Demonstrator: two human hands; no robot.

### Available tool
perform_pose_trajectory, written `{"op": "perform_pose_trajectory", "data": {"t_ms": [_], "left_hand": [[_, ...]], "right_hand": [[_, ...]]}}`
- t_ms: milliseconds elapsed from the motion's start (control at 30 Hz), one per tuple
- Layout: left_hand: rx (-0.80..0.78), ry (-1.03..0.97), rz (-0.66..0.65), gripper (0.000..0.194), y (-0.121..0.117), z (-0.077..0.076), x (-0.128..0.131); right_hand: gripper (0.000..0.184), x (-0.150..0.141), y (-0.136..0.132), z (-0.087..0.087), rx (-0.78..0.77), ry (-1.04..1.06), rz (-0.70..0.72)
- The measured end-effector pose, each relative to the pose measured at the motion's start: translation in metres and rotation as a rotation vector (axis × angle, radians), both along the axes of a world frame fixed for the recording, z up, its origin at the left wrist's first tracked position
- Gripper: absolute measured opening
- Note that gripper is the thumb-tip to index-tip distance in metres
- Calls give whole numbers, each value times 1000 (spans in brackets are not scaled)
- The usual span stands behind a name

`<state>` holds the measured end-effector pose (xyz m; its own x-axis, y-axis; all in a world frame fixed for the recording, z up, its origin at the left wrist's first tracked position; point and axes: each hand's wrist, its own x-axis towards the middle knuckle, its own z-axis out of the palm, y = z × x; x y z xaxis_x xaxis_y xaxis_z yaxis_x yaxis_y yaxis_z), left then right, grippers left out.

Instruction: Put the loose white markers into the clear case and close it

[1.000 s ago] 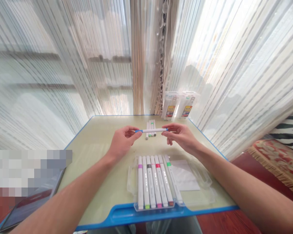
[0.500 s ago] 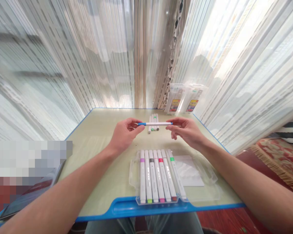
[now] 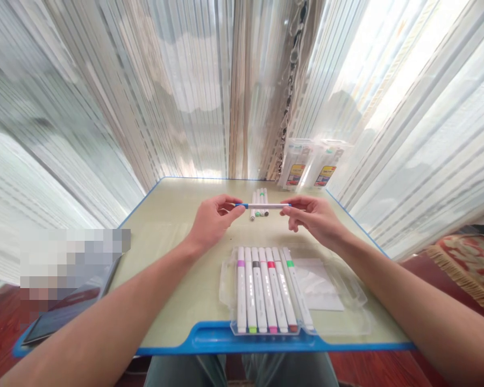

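Note:
A white marker with blue ends [image 3: 263, 206] is held level above the table between both hands. My left hand [image 3: 213, 223] pinches its left end and my right hand [image 3: 312, 219] pinches its right end. Just behind it, three markers [image 3: 259, 202] lie side by side on the table. Nearer to me, an open clear plastic case [image 3: 347, 293] holds several white markers [image 3: 266, 290] with coloured caps, and a white sheet [image 3: 318, 282] lies in its right half.
The pale table has a blue rim [image 3: 210, 341]. Two packaged marker sets [image 3: 311, 166] stand at the far right corner against sheer curtains. A dark tablet [image 3: 60, 317] lies at the near left edge. A patterned rug [image 3: 468, 260] is at the right.
The camera view has shifted slightly, so everything sits a little further right. Both hands still hold the blue-ended marker level between them.

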<state>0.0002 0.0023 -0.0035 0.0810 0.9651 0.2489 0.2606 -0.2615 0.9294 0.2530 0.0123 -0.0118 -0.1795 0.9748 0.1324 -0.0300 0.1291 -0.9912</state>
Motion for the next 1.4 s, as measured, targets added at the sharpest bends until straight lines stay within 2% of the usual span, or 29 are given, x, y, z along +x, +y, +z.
{"op": "perform_pose_trajectory", "data": {"t_ms": [333,967,1400], "left_hand": [[4,-14,-41,28,3,-6,0],[-13,-62,-13,25,0,-1,2],[-12,-69,-14,24,2,-1,1]], "right_hand": [[37,-1,-1,1,1,1,-28],[41,-3,-2,2,33,-9,-25],[37,-3,-3,5,65,-62,-46]]}}
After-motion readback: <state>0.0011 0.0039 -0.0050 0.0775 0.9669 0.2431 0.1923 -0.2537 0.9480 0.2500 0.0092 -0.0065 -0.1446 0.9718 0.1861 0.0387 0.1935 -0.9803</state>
